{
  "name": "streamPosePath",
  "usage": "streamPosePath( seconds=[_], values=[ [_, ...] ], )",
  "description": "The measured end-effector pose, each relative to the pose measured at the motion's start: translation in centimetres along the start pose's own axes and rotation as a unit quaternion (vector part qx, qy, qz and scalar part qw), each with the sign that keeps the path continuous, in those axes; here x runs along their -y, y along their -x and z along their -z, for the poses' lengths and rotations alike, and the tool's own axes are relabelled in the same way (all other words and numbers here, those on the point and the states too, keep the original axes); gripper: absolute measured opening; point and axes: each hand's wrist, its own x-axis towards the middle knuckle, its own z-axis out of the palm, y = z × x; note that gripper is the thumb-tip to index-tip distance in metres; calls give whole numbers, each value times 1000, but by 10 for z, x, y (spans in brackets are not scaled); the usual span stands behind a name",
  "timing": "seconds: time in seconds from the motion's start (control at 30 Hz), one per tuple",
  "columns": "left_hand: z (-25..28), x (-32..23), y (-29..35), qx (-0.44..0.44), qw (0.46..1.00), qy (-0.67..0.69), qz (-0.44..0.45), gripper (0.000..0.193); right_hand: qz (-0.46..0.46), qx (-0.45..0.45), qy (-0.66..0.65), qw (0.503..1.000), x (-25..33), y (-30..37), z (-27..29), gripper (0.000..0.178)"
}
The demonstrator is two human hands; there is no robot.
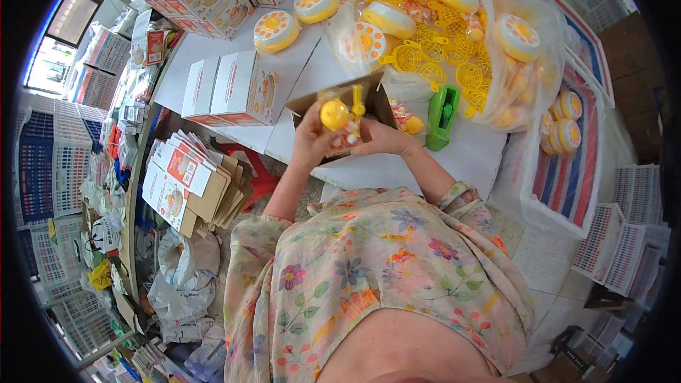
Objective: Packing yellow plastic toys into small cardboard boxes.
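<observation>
An opened cardboard box (303, 104), brown inside, stands at the near edge of the white table. At its opening my left hand (312, 137) is closed on a clear bag of toys (336, 115), with a round yellow toy and small red-and-white pieces showing through. A yellow scoop-like piece (358, 101) stands up beside the round toy. My right hand (385, 139) reaches over the near right side of the box, its fingers bent round the wall and partly hidden. Just right of the box lies another small bag of toys (406, 120).
A green tape dispenser (443, 117) stands right of the box. Beyond are yellow net baskets (425, 46) and round yellow-white toys (277, 30). Closed boxes (243, 89) stand left; flattened cartons (186, 177) are stacked lower left. A striped, plastic-lined container (567, 184) is at right.
</observation>
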Motion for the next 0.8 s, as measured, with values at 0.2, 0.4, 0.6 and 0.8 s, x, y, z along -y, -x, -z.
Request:
streamPosePath(
  seconds=[0.2,0.4,0.6,0.8],
  values=[
    [15,-29,-19,24,991,2,133,53,-38,27,253,966,-21,-15,24,36],
    [26,-23,-14,-12,989,-27,146,51,-122,69,524,840,-15,-7,21,41],
    [29,-21,-1,-38,990,-68,115,48,-117,94,471,869,-34,-5,36,40],
    [41,-21,10,1,991,-39,128,48,-14,48,501,864,-37,0,27,68]
  ],
)
